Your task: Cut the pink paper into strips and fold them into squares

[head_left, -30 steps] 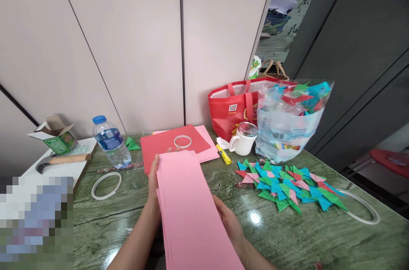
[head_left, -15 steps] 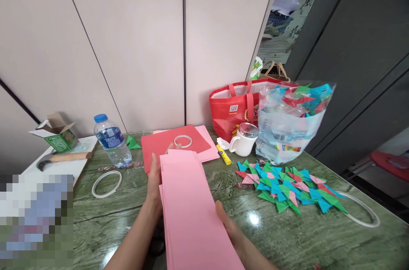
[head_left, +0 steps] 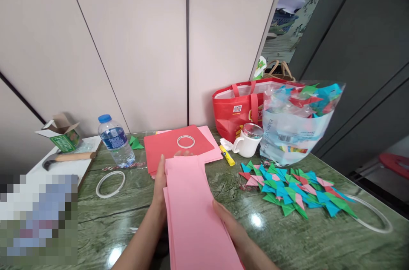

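Observation:
Both my hands hold a stack of long pink paper strips (head_left: 194, 210) above the green marble table (head_left: 287, 240). My left hand (head_left: 159, 189) grips the stack's left edge, fingers curled round behind its far end. My right hand (head_left: 228, 225) grips the right edge lower down, thumb on top. Just beyond the stack lie red sheets (head_left: 174, 146) over pink sheets, with a clear ring (head_left: 185, 141) on them.
A water bottle (head_left: 115, 141), a white ring (head_left: 110, 183) and a knife with an open box (head_left: 62, 136) sit to the left. A yellow glue stick (head_left: 227, 156), white mug (head_left: 247, 142), red bag (head_left: 238, 108), clear bag of folded papers (head_left: 297, 121) and a pile of coloured paper triangles (head_left: 294, 187) lie right.
My hands have shifted slightly along the pink stack, the right thumb sliding up its edge. The camera view drifted a little, so everything sits slightly further right.

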### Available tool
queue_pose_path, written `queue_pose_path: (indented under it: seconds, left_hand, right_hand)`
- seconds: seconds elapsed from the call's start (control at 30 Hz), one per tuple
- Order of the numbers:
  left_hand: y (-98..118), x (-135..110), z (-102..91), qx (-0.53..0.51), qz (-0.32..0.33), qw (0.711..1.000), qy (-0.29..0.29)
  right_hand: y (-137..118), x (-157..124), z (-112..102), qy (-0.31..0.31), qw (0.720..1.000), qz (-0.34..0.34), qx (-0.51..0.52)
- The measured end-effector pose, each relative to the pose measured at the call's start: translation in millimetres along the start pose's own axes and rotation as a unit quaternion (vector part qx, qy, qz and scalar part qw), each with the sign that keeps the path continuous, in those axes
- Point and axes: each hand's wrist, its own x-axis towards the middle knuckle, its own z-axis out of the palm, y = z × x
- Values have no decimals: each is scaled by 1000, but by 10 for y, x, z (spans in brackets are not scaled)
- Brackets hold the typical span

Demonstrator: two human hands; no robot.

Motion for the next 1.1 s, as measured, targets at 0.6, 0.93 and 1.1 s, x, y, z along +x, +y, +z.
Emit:
queue_pose_path:
  seconds: [0.6,0.93,1.1]
  left_hand:
    - [-48,78,-45,52,21,998,40]
    - [-30,-148,239,19,42,994,98]
    - [-110,-188,263,62,12,998,32]
  right_hand:
    - [-127,94,110,5,998,24,-49]
    - [-118,-248,119,-5,998,63,21]
    - [-30,-342,62,34,999,6,15]
